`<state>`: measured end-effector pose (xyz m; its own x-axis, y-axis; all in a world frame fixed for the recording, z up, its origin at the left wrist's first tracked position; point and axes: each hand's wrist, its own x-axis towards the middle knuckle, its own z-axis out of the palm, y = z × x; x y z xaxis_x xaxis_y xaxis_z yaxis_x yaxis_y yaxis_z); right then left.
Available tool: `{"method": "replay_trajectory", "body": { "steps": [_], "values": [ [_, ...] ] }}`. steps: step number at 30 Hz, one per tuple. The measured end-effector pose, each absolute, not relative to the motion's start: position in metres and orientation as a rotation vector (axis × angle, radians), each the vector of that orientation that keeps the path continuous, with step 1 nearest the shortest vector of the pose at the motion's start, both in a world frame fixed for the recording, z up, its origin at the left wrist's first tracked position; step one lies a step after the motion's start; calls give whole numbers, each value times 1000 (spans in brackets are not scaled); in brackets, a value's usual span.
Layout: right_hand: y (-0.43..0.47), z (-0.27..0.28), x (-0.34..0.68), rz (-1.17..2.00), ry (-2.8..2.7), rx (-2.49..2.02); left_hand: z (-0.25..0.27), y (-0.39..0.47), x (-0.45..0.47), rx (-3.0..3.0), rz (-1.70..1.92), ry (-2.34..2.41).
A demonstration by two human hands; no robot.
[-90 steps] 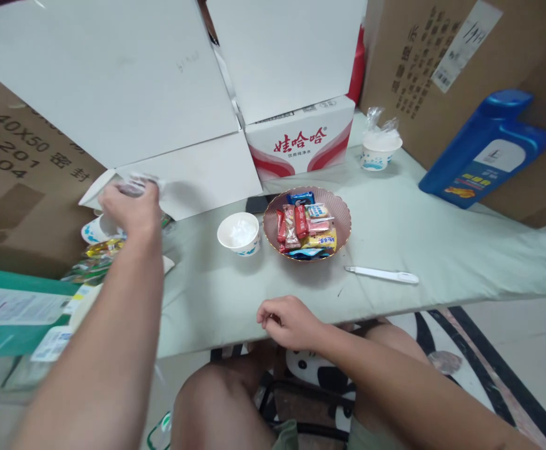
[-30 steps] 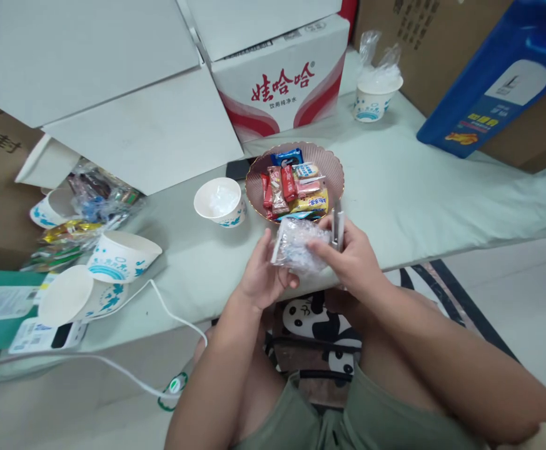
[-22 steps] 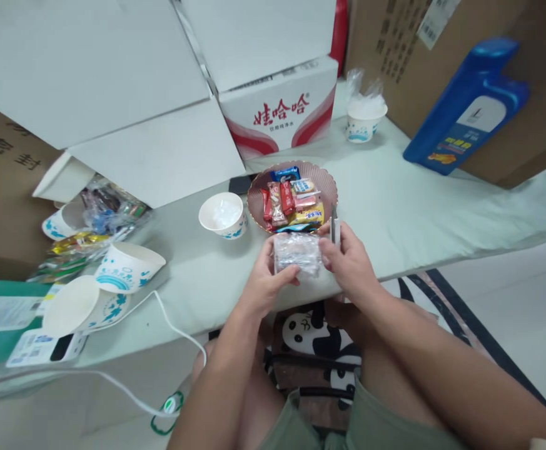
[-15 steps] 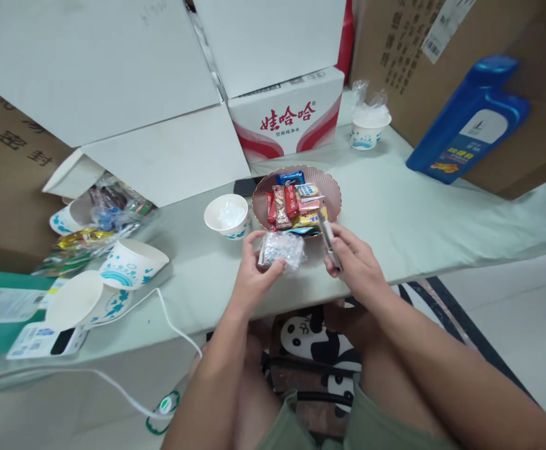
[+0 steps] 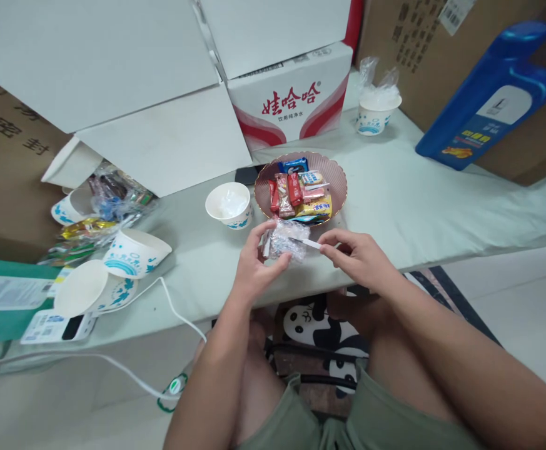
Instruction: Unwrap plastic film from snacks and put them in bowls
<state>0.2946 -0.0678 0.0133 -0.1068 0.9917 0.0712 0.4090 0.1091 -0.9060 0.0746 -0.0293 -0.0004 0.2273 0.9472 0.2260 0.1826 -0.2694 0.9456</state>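
My left hand (image 5: 257,265) grips a small packet in crinkled clear plastic wrap (image 5: 286,240), thumb along its near side and fingers round its left end. The packet is just in front of the snack plate, above the table. Pinched in my right hand (image 5: 353,255) is a slim utility knife (image 5: 311,243) with a pale handle. Its dark tip points left and meets the plastic; how deep it goes cannot be made out. Behind the packet, a pink scalloped plate (image 5: 339,187) holds several wrapped snacks (image 5: 296,190). To its left stands a paper cup (image 5: 229,206) with clear plastic inside.
Tilted paper cups (image 5: 85,290), wrapped snacks (image 5: 85,228) and a white cable (image 5: 169,312) lie on the left. White boxes (image 5: 296,106) line the back. A cup stuffed with plastic (image 5: 376,115) and a blue bottle (image 5: 488,106) stand at the right.
The knife has turned from upright beside the plate to nearly flat, and its tip has come left onto the packet. My left hand keeps its hold. The whole view has shifted slightly.
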Motion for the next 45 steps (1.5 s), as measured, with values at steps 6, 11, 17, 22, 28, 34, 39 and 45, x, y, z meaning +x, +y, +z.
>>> {"method": "replay_trajectory", "body": {
  "steps": [6, 11, 17, 22, 28, 34, 39, 45],
  "values": [
    [-70, 8, 348, 851, -1711, -1522, 1, -37, 66, 1611, 1013, 1125],
    [-68, -15, 403, 686, -1827, -1679, -2, -54, 68, 1718, 678, 1100],
    [-55, -38, 422, 265, -1904, -1899, -9, -56, 70, 2120, 608, 1291],
    [-49, -34, 404, -97, -1731, -1944, -8, -50, 72, 2216, 672, 1342],
    [-67, -16, 338, 132, -1938, -1443, -8, -49, 75, 2094, 756, 1351],
    [-73, -16, 281, 558, -2105, -1263, -7, -44, 77, 1629, 918, 1392],
    [-69, -21, 264, 699, -2116, -1288, -1, -36, 77, 827, 1127, 1168],
    [-63, -22, 275, 711, -2147, -1349, 0, -15, 57, 347, 1255, 1162]
  ]
}}
